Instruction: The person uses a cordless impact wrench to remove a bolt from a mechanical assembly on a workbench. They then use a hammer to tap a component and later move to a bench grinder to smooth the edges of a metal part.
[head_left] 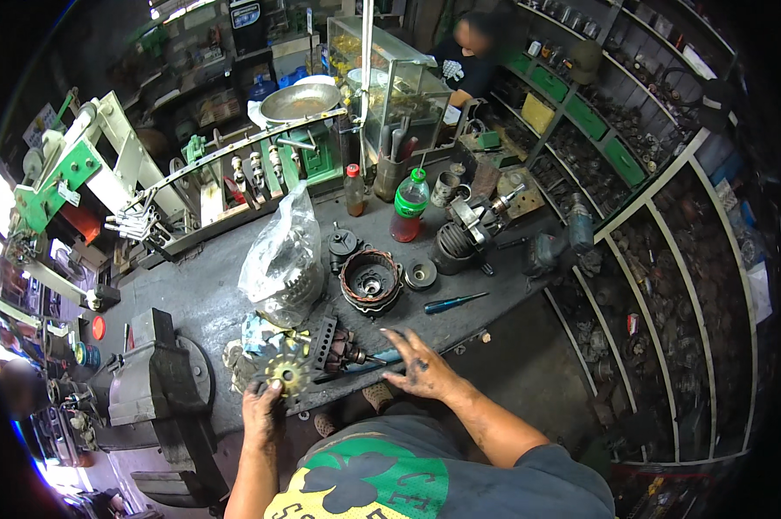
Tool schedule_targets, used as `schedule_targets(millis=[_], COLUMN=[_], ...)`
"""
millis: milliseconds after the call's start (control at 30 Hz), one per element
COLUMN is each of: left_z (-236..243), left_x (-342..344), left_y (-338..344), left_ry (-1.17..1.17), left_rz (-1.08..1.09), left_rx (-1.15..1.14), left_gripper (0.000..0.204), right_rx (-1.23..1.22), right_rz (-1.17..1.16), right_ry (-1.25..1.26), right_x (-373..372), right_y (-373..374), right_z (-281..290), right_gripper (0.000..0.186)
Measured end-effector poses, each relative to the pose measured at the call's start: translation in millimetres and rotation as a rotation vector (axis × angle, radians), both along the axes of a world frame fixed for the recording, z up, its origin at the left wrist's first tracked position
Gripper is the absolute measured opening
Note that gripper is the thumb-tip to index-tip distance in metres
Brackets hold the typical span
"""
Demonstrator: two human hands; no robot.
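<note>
My left hand grips a toothed metal fan wheel by its near edge, above the front of the dark workbench. Over the bench edge, my right hand is spread open and holds nothing; its fingers are nearest a blue-handled tool. Between the hands lies a dark metal part with a row of holes. Beyond it sits a round housing with copper windings, beside a small pulley. A screwdriver lies to the right. A clear plastic bag holds metal parts.
A large vise is mounted at the left. Toward the back stand a bottle of red liquid, a red-capped bottle and a coil-bodied machine part. Parts shelves line the right. Another person is behind the glass case.
</note>
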State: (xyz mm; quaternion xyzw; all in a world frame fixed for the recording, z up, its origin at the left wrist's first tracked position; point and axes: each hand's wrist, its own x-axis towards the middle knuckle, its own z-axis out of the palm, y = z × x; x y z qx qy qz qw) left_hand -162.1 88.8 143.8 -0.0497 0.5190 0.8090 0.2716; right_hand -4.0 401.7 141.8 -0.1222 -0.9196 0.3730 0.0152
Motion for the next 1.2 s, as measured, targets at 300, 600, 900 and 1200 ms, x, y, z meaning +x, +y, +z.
schedule_targets(millis=[300, 600, 900, 1200], left_z=[-2, 0, -18, -18], left_x=[39, 64, 69, 54], left_y=[-14, 11, -10, -15], left_ry=[0.100, 0.006, -0.052, -0.006], left_rz=[0.219, 0.287, 0.359, 0.326], left_rx=[-0.065, 0.065, 0.049, 0.106], left_gripper=[0.040, 0.045, 0.037, 0.037], right_rx=[0.056, 0.304, 0.308, 0.002], right_rz=[-0.402, -0.401, -0.398, -0.554], right_ry=[-0.009, -0.112, -0.051, 0.160], right_x=[-11, -71, -73, -46], right_y=[88, 131, 141, 158], right_z=[-72, -85, -117, -131], right_gripper=[0.078, 0.075, 0.064, 0.056])
